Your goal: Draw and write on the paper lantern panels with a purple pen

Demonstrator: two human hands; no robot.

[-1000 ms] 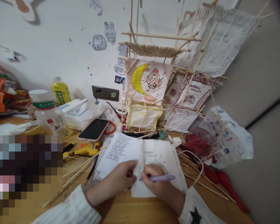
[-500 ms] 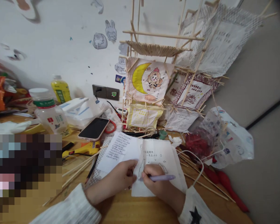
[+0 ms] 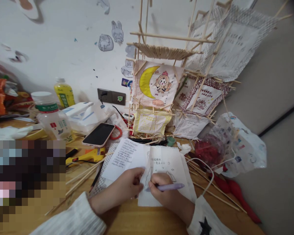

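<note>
Lilac and slim, the pen (image 3: 171, 186) is clamped in the right hand (image 3: 161, 186), its tip down near the left side of the drawing sheet (image 3: 161, 168), which lies over other paper (image 3: 190, 192) on the wooden table (image 3: 127, 222). The left hand (image 3: 129, 184) is at that sheet's left edge, partly covering the handwritten page (image 3: 127, 158) — whether it pinches, I cannot tell.

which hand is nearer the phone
Left. The left hand is on the near side of the phone, to its right; the right hand, holding a pen, is farther right.
</note>
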